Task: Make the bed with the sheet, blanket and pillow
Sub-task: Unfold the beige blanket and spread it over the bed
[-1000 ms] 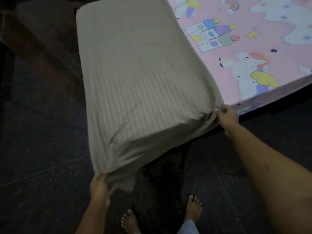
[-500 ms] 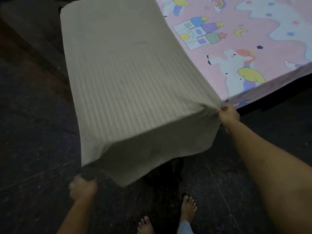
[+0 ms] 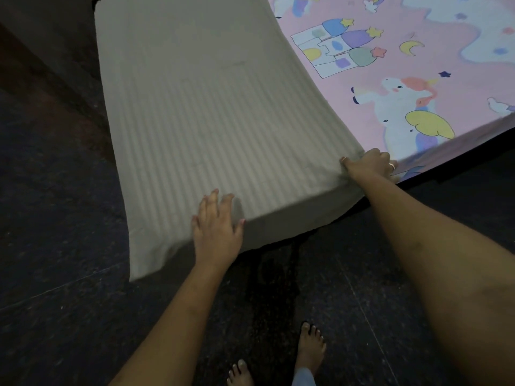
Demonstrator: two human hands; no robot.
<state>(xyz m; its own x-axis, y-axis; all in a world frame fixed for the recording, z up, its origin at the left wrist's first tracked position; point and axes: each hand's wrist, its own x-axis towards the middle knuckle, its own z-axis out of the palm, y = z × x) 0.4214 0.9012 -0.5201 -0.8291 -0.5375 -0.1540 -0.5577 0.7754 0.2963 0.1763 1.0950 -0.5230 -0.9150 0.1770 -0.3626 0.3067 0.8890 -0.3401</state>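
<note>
Dim room, floor (image 3: 69,274) near black; soft noisy picture, wide-angle bending at edges.

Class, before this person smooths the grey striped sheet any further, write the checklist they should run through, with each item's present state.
1. Right hand grips the grey striped sheet at its corner: ok.
2. Left hand lies flat on the sheet's near edge: ok.
3. Sheet top free of big wrinkles: ok.
4. Near left corner tucked: not ok, it hangs loose.
5. Far end tucked: cannot tell.
6. Unicorn sheet uncovered beside it: ok.
</note>
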